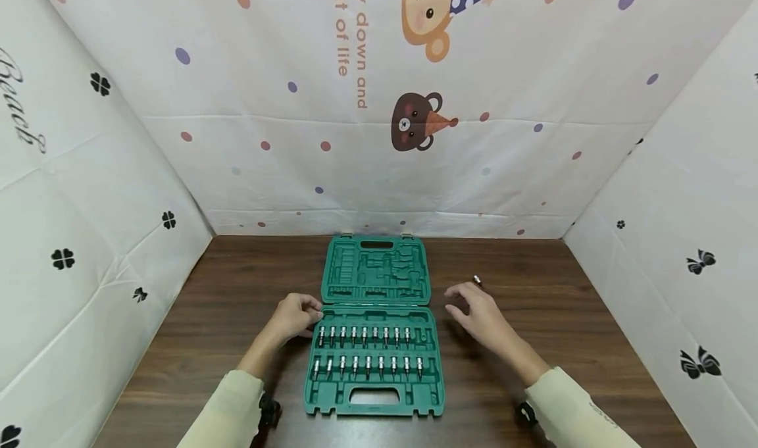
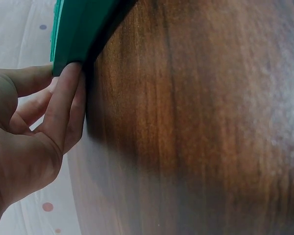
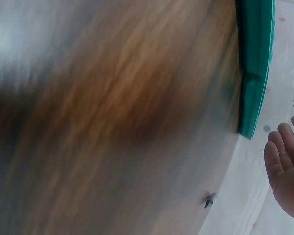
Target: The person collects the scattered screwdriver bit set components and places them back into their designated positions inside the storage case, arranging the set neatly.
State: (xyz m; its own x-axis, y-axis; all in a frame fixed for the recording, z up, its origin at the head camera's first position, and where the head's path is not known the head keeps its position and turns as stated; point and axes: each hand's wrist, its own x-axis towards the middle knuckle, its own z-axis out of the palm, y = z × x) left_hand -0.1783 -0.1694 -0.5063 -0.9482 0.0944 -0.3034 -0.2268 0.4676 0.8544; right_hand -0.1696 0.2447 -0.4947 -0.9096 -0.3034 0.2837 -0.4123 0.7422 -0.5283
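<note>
A green plastic socket case [image 1: 374, 395] lies unfolded on the table, its lid [image 1: 376, 273] laid back toward the wall. Two rows of silver bit sockets [image 1: 368, 368] sit in its lower half. At the upper left corner of that half, my left hand [image 1: 294, 316] pinches the edge; the left wrist view has the fingertips [image 2: 72, 68] on the case's side. My right hand [image 1: 478, 316] hovers right of the case, fingers spread and relaxed around nothing. Beyond its knuckles a single bit socket [image 1: 477, 280] lies on the wood, also visible in the right wrist view.
The dark wooden table [image 1: 254, 264] is bounded by white printed cloth at the back [image 1: 355, 178], left and right. Dark wrist straps [image 1: 269, 412] show below both pale sleeves [image 1: 227, 408].
</note>
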